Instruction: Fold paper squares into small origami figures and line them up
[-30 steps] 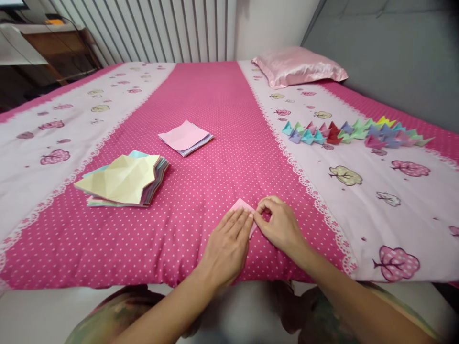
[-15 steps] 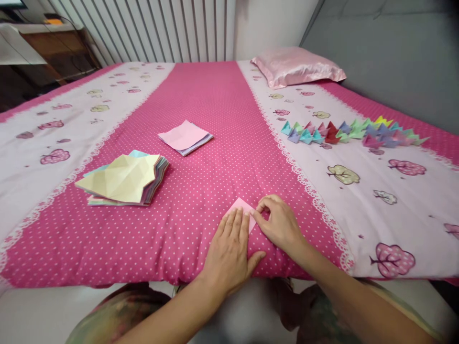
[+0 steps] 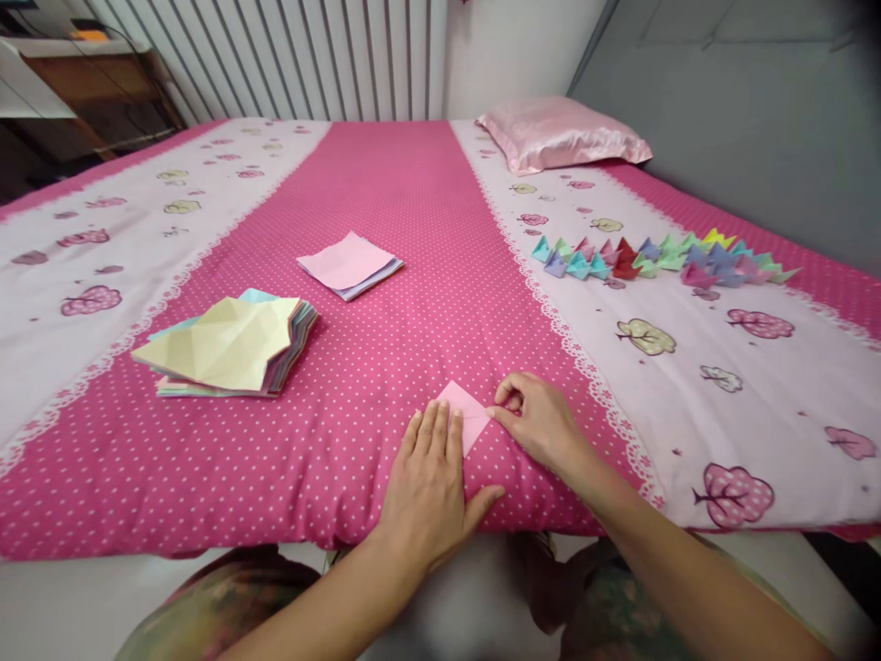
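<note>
A small pink piece of origami paper (image 3: pixel 469 415) lies on the dotted pink bedcover, turned so a corner points away from me. My left hand (image 3: pixel 428 477) rests flat over its left part, fingers stretched out and thumb apart, hiding that side. At the paper's right corner, my right hand (image 3: pixel 533 418) pinches the tip between thumb and index finger, with the other fingers curled. A faint crease line runs across the paper toward that corner.
Left of my hands lies a thick stack of creased papers (image 3: pixel 227 344), cream on top. Beyond it sits a smaller stack of pink and lilac squares (image 3: pixel 352 263). Several folded paper pieces (image 3: pixel 585 262) stand in rows at right. A pink pillow (image 3: pixel 561 133) lies at the back.
My left hand has slid a little left, uncovering more of the pink paper. The right hand stays pinched at the right corner. The whole view has shifted slightly.
</note>
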Demonstrator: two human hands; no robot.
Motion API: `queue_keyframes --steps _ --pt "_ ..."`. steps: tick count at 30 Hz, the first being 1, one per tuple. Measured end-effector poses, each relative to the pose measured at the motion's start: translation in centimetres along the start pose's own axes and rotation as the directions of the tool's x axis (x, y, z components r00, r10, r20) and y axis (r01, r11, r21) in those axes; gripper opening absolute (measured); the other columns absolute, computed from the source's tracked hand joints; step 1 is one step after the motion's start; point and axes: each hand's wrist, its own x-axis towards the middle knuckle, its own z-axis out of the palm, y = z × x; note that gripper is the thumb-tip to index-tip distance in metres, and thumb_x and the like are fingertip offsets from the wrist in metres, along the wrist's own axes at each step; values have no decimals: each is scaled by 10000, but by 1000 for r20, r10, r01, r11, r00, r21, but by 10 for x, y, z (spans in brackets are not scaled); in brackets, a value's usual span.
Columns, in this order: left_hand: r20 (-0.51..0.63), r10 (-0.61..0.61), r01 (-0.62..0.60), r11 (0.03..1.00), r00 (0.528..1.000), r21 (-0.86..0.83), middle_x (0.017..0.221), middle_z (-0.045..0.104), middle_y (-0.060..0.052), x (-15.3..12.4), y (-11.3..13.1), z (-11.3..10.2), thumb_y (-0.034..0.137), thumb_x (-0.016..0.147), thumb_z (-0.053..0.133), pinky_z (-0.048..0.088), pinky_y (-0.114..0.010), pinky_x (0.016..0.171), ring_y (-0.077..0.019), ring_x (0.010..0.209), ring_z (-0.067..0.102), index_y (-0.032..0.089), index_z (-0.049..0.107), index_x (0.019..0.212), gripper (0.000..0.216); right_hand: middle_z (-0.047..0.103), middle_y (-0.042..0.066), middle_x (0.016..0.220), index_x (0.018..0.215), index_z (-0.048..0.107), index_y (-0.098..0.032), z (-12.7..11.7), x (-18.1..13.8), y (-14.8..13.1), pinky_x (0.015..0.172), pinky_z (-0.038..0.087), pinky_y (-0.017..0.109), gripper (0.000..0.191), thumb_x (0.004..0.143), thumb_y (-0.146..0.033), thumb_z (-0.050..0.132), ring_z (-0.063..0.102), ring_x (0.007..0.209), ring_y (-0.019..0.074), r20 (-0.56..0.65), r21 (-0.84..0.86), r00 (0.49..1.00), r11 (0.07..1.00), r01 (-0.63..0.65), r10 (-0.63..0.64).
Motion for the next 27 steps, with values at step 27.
queue_keyframes --steps 27 --pt "-78 -153 159 984 985 82 1251 477 -245 -8 -2 -6 613 759 364 310 -428 1012 -328 1206 412 -19 499 1195 780 609 -1 683 663 642 -213 21 -2 -22 637 398 262 78 600 -243 609 545 639 143 -47 -64 998 997 38 -41"
